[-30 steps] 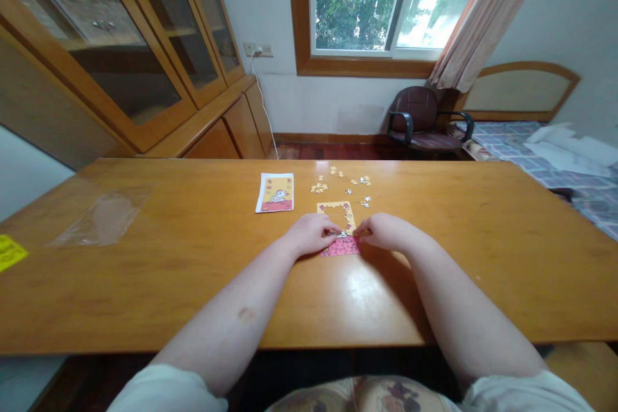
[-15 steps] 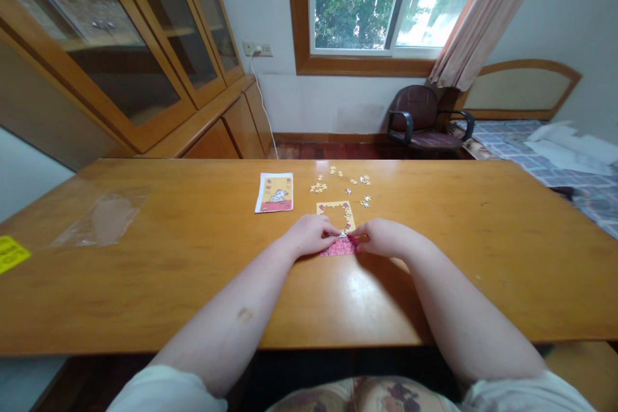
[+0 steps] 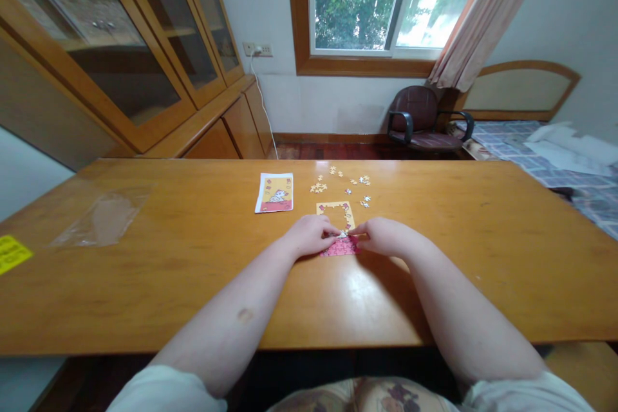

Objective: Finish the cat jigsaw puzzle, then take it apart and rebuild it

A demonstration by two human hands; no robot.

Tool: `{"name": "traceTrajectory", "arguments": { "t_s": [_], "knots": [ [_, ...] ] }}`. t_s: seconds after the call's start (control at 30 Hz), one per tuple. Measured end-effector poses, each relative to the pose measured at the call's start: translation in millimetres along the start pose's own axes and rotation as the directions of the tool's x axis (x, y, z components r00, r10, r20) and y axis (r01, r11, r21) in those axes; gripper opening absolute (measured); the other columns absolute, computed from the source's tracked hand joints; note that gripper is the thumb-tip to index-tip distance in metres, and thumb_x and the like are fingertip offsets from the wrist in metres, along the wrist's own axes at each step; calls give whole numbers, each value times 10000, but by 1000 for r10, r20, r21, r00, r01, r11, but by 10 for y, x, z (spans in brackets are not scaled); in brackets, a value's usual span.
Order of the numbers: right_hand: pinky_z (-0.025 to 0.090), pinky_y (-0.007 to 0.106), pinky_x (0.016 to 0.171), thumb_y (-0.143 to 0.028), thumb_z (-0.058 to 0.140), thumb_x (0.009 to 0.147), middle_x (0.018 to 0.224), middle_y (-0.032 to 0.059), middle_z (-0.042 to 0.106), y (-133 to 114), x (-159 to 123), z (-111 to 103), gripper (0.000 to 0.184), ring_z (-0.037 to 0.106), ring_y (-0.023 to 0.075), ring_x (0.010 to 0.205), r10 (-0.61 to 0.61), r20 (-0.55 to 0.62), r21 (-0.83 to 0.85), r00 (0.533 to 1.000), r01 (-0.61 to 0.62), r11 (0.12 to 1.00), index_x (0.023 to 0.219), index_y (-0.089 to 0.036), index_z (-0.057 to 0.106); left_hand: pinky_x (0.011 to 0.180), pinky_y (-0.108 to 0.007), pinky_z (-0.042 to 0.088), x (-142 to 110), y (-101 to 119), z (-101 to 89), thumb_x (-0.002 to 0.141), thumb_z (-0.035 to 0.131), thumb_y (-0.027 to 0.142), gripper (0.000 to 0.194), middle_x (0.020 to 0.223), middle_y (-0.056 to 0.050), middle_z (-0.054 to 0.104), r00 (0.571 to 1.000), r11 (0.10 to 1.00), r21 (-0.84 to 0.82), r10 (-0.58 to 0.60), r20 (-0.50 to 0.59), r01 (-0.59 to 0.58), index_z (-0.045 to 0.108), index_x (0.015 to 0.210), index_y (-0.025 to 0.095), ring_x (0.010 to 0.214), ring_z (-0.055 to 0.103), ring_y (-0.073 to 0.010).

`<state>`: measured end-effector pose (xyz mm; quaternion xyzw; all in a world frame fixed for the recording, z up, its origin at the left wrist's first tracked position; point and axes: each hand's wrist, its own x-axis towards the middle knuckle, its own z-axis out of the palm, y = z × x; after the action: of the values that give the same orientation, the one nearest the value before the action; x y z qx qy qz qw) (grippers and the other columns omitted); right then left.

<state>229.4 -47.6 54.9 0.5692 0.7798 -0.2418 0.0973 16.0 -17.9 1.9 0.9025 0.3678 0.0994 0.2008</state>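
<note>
No text, brand or number could be read. A yellow label lay at the left edge of the tabletop, cut off by the frame; its faint darker marks were too blurred to make out as letters or figures. The card bore a printed picture, and any lettering on it was too small to tell. Bluish marks high on the window's right pane were likewise illegible.

Head cam faces fwd/down over tbl toward hands.
</note>
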Motion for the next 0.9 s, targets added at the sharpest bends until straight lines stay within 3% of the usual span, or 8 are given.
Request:
{"name": "traceTrajectory", "arguments": {
  "t_s": [0.2, 0.57, 0.73, 0.9],
  "knots": [
    [389, 246, 590, -331, 555, 773, 840, 35, 730, -11, 7, 14, 316, 619, 174, 683, -26, 27, 10, 999, 26, 1000, 1045, -338, 716, 698, -254, 430, -2, 7, -4, 866, 516, 428, 301, 836, -30, 656, 1000, 1000, -2, -5, 4, 5, 724, 1039, 296, 764, 586, -149],
    [440, 260, 708, -305, 558, 789, 990, 63, 726, 6, 41, 20, 362, 653, 200, 821, -28, 17, 82, 999, 26, 996, 1127, -287, 687, 700, -260, 429, 0, 24, -18, 871, 505, 426, 302, 828, -37, 652, 1000, 999, 40, 19, 4, -19, 726, 1032, 297, 763, 585, -154],
    [439, 272, 705, -307, 534, 814, 992, 74, 726, 20, 16, -41, 346, 653, 215, 836, 42, -41, 44, 998, -41, 998, 1116, -270, 699, 709, -261, 433, -4, 45, -23, 872, 508, 413, 296, 849, -35, 650, 999, 999, 27, 37, -22, -37, 713, 1047, 291, 781, 588, -158],
    [440, 268, 706, -288, 521, 810, 987, 58, 730, 4, 29, -22, 349, 656, 206, 828, 33, -28, 37, 999, -32, 999, 1107, -300, 704, 720, -267, 429, -11, 58, -19, 863, 518, 408, 309, 873, -35, 641, 999, 997, 59, 52, 12, -52, 689, 1100, 306, 803, 586, -168]
  ]
}}
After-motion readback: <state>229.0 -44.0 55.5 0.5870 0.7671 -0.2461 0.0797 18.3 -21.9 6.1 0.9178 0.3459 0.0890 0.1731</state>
